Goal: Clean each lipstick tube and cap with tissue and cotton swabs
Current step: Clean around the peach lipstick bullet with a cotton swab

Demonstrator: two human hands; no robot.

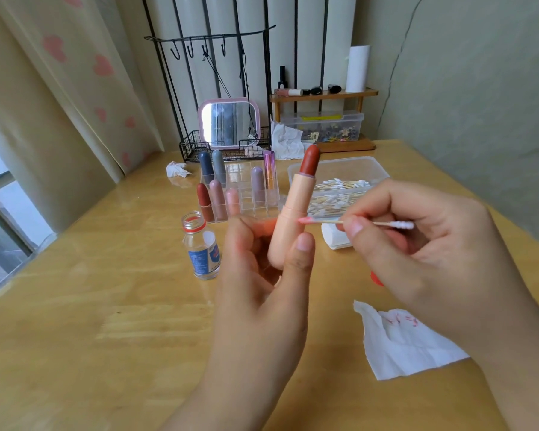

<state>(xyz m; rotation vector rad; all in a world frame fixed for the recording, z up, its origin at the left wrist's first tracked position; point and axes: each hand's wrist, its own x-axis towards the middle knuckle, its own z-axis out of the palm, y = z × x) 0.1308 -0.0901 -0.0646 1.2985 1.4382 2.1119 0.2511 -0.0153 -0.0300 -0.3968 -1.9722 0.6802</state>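
Observation:
My left hand (262, 275) holds an uncapped peach lipstick tube (293, 206) upright above the table, its brick-red bullet extended at the top. My right hand (423, 244) pinches a cotton swab (324, 221) by its wooden stick. The swab's pink-stained tip touches the tube's right side at the collar, and its clean white end sticks out to the right. A white tissue (399, 343) with red smears lies flat on the table below my right hand. Several capped lipsticks stand in a clear organizer (249, 194) behind.
An open small glass bottle (202, 247) stands left of my left hand. A clear box of cotton swabs (339, 188) and a folded white pad sit behind the tube. Crumpled tissues, a pink mirror, a wire basket and a wooden shelf line the back of the wooden table (106, 306).

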